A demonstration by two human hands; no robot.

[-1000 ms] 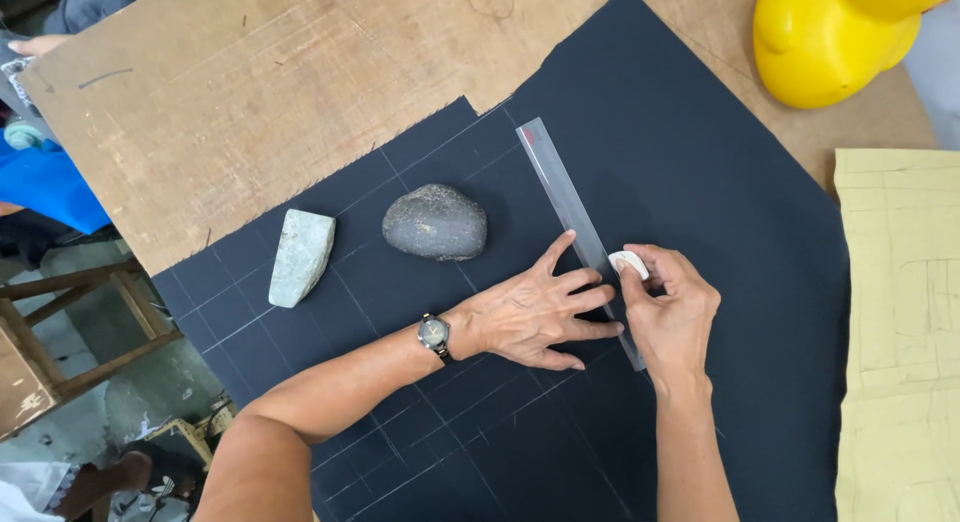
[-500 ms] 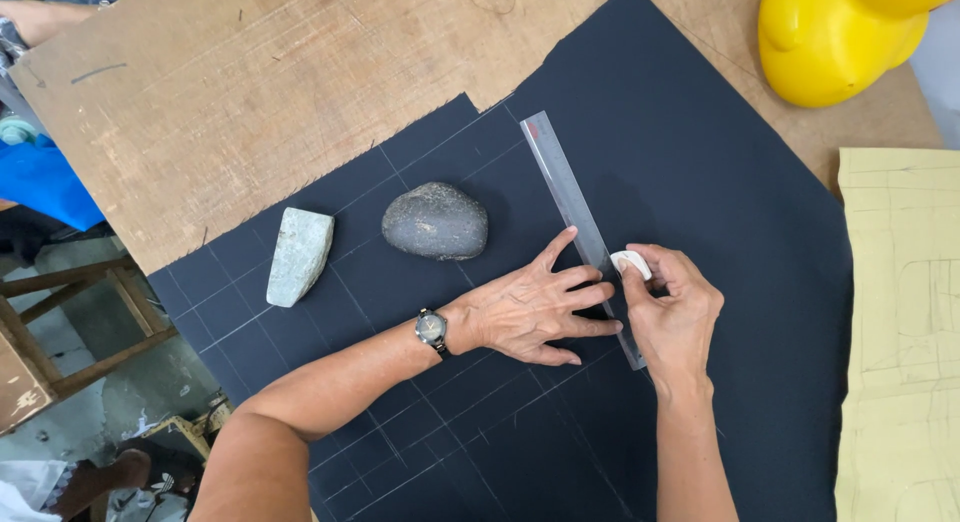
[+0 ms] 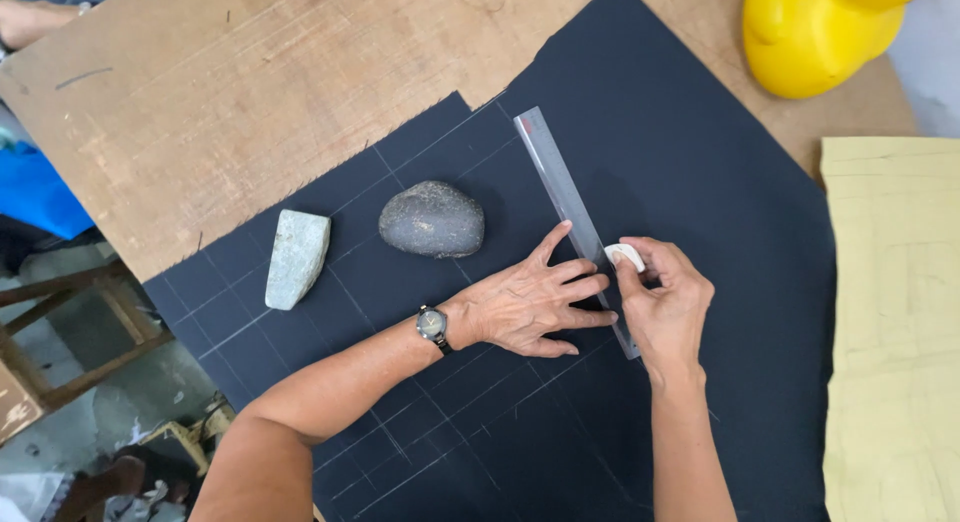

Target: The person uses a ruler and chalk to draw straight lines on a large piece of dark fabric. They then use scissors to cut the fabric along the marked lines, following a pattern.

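Chalk is pinched in right hand; left hand, spread flat, must press ruler firmly on dark cloth.

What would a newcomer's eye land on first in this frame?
Most likely the two hands at centre: the left hand lies flat on a clear ruler laid across dark cloth marked with a chalk grid, while the right hand pinches a white piece of chalk against the ruler's edge. Next come the dark round stone and the pale grey stone resting on the cloth to the left, and the bright yellow object at top right.
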